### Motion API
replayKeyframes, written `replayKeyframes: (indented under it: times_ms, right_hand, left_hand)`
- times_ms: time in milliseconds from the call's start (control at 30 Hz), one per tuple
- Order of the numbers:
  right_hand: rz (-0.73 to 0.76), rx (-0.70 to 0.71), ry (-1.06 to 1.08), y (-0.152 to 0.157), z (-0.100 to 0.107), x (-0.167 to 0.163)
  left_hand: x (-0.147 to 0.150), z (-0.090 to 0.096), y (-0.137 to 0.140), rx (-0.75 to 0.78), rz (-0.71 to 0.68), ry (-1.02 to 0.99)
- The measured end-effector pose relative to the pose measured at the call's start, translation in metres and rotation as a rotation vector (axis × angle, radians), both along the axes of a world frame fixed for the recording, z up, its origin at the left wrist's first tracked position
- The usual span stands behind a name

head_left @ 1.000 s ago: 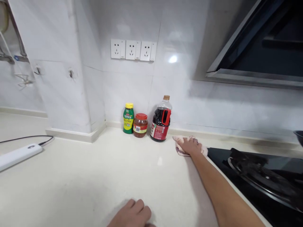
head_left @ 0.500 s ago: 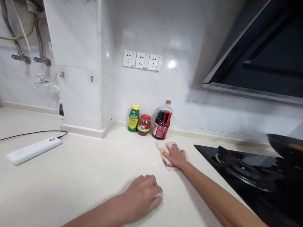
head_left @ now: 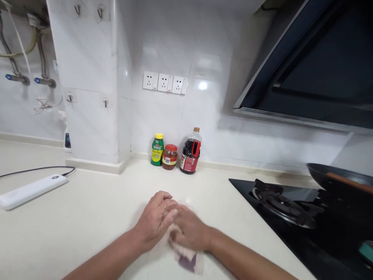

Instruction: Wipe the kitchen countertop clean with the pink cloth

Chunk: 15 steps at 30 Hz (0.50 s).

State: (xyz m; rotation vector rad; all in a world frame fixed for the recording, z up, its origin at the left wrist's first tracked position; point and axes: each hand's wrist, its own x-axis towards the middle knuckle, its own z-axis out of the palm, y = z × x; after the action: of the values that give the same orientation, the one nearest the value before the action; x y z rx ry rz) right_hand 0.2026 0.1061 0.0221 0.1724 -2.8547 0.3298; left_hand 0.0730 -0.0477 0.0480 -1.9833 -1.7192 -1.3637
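Note:
My right hand (head_left: 192, 229), blurred by motion, presses a pale pink and purple cloth (head_left: 188, 261) against the counter, its fingers bent over it. Part of the cloth trails out below the palm towards me. Right beside it, my left hand (head_left: 155, 219) has its fingers stretched towards the right hand and overlaps its fingertips, with the thumb apart. I see nothing held in the left hand. Both hands are over the cream countertop (head_left: 96, 229), left of the stove.
Along the wall stand a green squeeze bottle (head_left: 157, 150), a red-lidded jar (head_left: 169, 157) and a dark sauce bottle (head_left: 190, 151). A white power strip-like bar (head_left: 32, 190) lies left. The black gas stove (head_left: 271, 210) holds a wok (head_left: 323, 177) beneath the range hood (head_left: 305, 74).
My right hand has drawn the cloth back towards me and left, away from the sauce bottle. My left hand has moved forward and left to meet it. The view has shifted slightly right.

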Motion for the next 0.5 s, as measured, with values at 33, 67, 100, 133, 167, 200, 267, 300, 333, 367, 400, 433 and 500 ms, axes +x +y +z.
replayKeyframes:
  times_ms: [33,67,100,133,167,200,267,300,333,367,400,433,500]
  right_hand:
    - [-0.145,0.041,-0.045,0.027,0.001,0.003]
    - [-0.29,0.068,-0.09,0.057,0.001,0.008]
    - [-0.399,0.077,-0.109,0.088,0.001,0.015]
    - [-0.501,0.083,-0.125,0.119,0.002,0.023]
    - [-0.6,0.09,-0.143,0.148,0.002,0.032]
    - [-0.688,0.1,-0.163,0.174,0.002,0.041]
    - [-0.817,0.128,-0.209,0.215,0.002,0.059]
    - [-0.853,0.143,-0.228,0.23,0.002,0.066]
    - [-0.875,0.156,-0.243,0.24,0.002,0.071]
    - [-0.887,0.167,-0.253,0.246,0.001,0.074]
    - [-0.892,0.176,-0.255,0.249,0.0,0.076]
    - [-0.892,0.182,-0.252,0.25,-0.001,0.077]
    - [-0.899,0.187,-0.231,0.245,-0.003,0.078]
  left_hand:
    - [0.0,0.0,0.0,-0.016,0.006,0.017]
    - [0.0,-0.001,0.0,-0.031,0.011,0.038]
    - [0.001,-0.002,0.001,-0.042,0.016,0.06]
    - [0.002,-0.003,0.001,-0.054,0.019,0.083]
    - [0.003,-0.003,0.001,-0.066,0.017,0.107]
    - [0.004,-0.004,0.001,-0.079,0.01,0.129]
    - [0.005,-0.004,0.001,-0.105,-0.003,0.163]
    - [0.005,-0.004,0.001,-0.116,-0.005,0.174]
    - [0.004,-0.004,0.001,-0.12,-0.004,0.181]
    - [0.003,-0.004,0.002,-0.123,-0.001,0.187]
    - [0.002,-0.005,0.002,-0.129,0.002,0.193]
    - [0.0,-0.006,0.003,-0.138,0.002,0.197]
    - [-0.002,-0.008,0.004,-0.164,-0.004,0.201]
